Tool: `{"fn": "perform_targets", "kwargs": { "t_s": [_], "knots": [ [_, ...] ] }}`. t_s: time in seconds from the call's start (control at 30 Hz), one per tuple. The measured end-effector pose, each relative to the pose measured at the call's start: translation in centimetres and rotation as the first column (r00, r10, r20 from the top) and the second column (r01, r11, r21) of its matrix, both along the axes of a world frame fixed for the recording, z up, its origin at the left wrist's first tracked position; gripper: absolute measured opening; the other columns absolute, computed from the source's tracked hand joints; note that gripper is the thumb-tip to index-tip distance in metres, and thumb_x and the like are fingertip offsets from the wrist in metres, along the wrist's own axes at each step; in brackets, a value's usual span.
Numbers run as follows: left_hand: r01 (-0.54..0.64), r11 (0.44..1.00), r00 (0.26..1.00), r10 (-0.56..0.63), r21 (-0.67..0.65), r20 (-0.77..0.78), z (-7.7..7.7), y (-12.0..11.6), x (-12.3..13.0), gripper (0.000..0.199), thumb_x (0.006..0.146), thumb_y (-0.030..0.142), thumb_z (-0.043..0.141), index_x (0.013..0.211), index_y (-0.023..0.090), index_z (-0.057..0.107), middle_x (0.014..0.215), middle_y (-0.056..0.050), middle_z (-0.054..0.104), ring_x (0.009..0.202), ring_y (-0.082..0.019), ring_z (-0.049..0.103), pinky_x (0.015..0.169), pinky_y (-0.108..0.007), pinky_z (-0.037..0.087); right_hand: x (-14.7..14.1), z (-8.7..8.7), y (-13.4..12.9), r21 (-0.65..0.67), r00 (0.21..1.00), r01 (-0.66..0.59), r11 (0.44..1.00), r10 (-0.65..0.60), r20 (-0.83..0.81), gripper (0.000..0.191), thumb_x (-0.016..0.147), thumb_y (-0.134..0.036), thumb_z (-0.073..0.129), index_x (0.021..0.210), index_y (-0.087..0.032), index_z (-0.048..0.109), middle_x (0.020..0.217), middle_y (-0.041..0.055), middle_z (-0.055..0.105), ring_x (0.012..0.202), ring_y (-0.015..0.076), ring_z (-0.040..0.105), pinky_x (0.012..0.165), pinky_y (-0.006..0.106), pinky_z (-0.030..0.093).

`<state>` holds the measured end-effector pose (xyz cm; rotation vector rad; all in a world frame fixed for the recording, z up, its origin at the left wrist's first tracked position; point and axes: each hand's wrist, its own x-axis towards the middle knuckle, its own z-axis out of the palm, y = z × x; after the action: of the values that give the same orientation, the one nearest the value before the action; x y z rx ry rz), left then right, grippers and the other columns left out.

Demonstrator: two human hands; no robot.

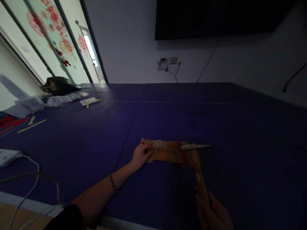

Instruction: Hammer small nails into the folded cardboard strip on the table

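A ragged brown strip (169, 151), which looks like cardboard, lies on the purple surface with a row of small dark marks and a red band near its right end. My left hand (142, 155) is closed on the strip's left end, fingertips pressed together; a dark spot shows between them, too small to name. A hammer-like tool with a wooden handle (202, 183) is gripped low down in my closed right hand (212, 210). Its long pale head (195, 147) lies over the strip's right end, the narrow tip pointing right.
The purple tabletop (96, 137) spreads around the strip. A white device (9, 157) with cables sits at the left edge. Farther back left are a black bag (59, 85), papers (63, 99), a small white packet (89, 101) and red sheets (11, 124). Wall sockets (169, 60) are behind.
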<state>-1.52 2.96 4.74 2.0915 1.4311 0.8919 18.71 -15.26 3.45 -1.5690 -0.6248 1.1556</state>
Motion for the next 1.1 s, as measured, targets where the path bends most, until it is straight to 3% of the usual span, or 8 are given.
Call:
{"fn": "perform_targets", "kwargs": {
  "t_s": [0.17, 0.4, 0.53, 0.93, 1.1],
  "knots": [
    [0.011, 1.0, 1.0, -0.011, 0.007, 0.009, 0.2, -0.2, 0.0, 0.005, 0.071, 0.019, 0.061, 0.068, 0.016, 0.062, 0.067, -0.001, 0.061, 0.066, -0.014, 0.056, 0.062, -0.024, 0.043, 0.3, 0.1, 0.0, 0.025, 0.998, -0.054, 0.998, 0.053, 0.029, 0.05, 0.065, -0.056, 0.059, 0.094, -0.017, 0.047, 0.041, -0.0101, 0.041, 0.027, 0.0056, 0.032, 0.025, 0.017, 0.029],
    [0.035, 0.999, 0.999, -0.035, 0.016, 0.002, 0.2, -0.2, -0.1, 0.006, 0.073, 0.017, 0.058, 0.067, 0.016, 0.059, 0.066, 0.0, 0.058, 0.064, -0.013, 0.054, 0.06, -0.023, 0.042, 0.1, 0.4, 0.0, -0.004, 0.999, -0.038, 0.999, 0.038, 0.013, 0.051, 0.063, -0.055, 0.061, 0.095, -0.016, 0.049, 0.042, -0.0096, 0.041, 0.03, 0.0055, 0.032, 0.027, 0.018, 0.028],
    [0.027, 0.999, 1.0, -0.027, 0.024, -0.013, 0.0, -0.1, -0.1, 0.005, 0.072, 0.016, 0.059, 0.067, 0.015, 0.058, 0.066, 0.0, 0.057, 0.064, -0.013, 0.053, 0.06, -0.023, 0.042, -0.2, 0.4, 0.0, -0.002, 0.999, 0.038, 0.999, -0.038, 0.011, 0.052, 0.063, -0.056, 0.061, 0.095, -0.017, 0.05, 0.04, -0.0102, 0.038, 0.029, 0.0058, 0.033, 0.027, 0.017, 0.025],
    [0.042, 0.999, 0.999, -0.041, 0.023, -0.009, 0.3, -0.2, -0.1, 0.007, 0.075, 0.018, 0.056, 0.075, 0.017, 0.062, 0.072, -0.002, 0.062, 0.068, -0.014, 0.056, 0.063, -0.025, 0.044, -0.4, 1.1, 0.0, 0.005, 0.997, 0.017, 1.0, -0.017, 0.069, 0.047, 0.062, -0.056, 0.06, 0.089, -0.017, 0.053, 0.04, -0.0096, 0.04, 0.028, 0.0061, 0.033, 0.027, 0.018, 0.027],
    [0.062, 0.997, 0.998, -0.06, 0.048, -0.029, 0.1, -0.2, -0.1, 0.007, 0.074, 0.019, 0.058, 0.073, 0.016, 0.064, 0.073, -0.004, 0.064, 0.071, -0.017, 0.057, 0.066, -0.026, 0.045, -0.1, 0.3, 0.0, 0.026, 0.997, -0.007, 1.0, 0.005, 0.073, 0.048, 0.065, -0.055, 0.059, 0.093, -0.017, 0.051, 0.04, -0.0099, 0.039, 0.027, 0.0054, 0.032, 0.027, 0.017, 0.025]
  ]
}}
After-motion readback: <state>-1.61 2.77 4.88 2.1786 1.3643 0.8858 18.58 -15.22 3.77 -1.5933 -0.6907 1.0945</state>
